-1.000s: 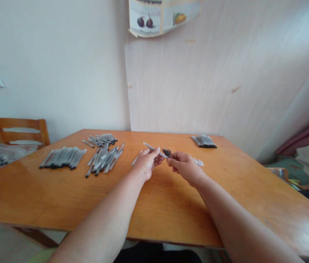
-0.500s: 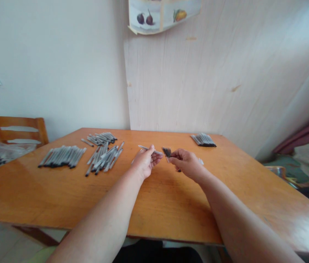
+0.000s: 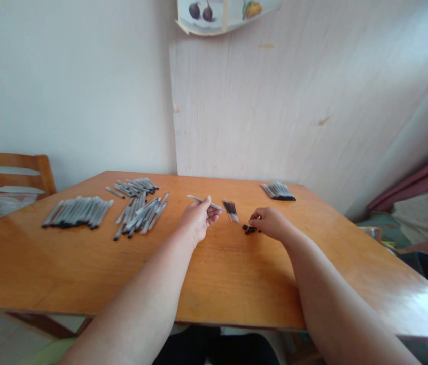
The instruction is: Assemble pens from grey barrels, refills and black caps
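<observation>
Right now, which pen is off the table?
The pen in the left hand, held between thumb and fingers; the other pens lie on the table.

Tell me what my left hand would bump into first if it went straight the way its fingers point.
Most likely the pen refills lying on the table, just ahead of your left hand. Depth is hard to judge, though, so the hand might pass above them.
</observation>
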The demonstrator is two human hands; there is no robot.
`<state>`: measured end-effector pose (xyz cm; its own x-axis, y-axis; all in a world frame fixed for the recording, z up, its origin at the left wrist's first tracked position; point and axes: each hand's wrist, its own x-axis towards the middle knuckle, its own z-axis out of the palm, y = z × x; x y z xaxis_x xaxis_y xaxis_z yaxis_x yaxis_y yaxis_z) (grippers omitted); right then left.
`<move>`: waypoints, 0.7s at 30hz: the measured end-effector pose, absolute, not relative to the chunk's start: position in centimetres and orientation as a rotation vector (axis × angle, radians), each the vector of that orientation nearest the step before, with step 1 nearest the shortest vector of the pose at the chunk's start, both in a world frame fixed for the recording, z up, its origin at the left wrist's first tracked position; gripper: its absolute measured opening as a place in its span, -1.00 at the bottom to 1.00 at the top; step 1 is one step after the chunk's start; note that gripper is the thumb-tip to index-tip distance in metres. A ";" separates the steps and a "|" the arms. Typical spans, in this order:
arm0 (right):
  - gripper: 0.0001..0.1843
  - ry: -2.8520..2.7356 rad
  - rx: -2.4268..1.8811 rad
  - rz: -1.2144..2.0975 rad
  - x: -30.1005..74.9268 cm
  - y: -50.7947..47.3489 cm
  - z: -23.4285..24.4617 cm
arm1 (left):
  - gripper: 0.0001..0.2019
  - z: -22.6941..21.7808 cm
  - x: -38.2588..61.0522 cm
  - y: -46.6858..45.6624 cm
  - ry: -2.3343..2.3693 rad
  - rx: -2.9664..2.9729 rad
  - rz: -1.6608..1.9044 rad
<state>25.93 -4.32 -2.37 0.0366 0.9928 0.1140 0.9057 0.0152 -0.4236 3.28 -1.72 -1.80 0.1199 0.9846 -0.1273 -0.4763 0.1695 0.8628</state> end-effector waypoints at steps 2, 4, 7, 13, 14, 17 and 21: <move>-0.82 -1.943 -1.966 0.308 25.9 -4.3 -2.5 | -0.78 -1.9 3.3 -1.7 0.848 0.779 1.237; -0.83 -1.966 -1.987 0.317 25.8 -4.4 -2.5 | -0.78 -2.0 3.3 -1.6 0.850 0.791 1.235; -0.83 -2.009 -1.997 0.319 25.9 -4.4 -2.5 | -0.79 -2.0 3.3 -1.6 0.853 0.801 1.234; -0.77 -1.963 -1.995 0.298 25.7 -4.6 -2.0 | -0.78 -2.1 3.3 -1.7 0.862 0.815 1.231; -0.75 -1.946 -1.999 0.279 25.7 -4.6 -1.9 | -0.78 -2.1 3.3 -1.7 0.862 0.818 1.230; -0.74 -1.929 -1.995 0.188 25.4 -4.7 -1.7 | -0.78 -2.1 3.3 -1.6 0.863 0.826 1.226; -0.75 -1.935 -1.954 0.074 25.1 -4.6 -1.6 | -0.78 -2.2 3.3 -1.5 0.872 0.837 1.217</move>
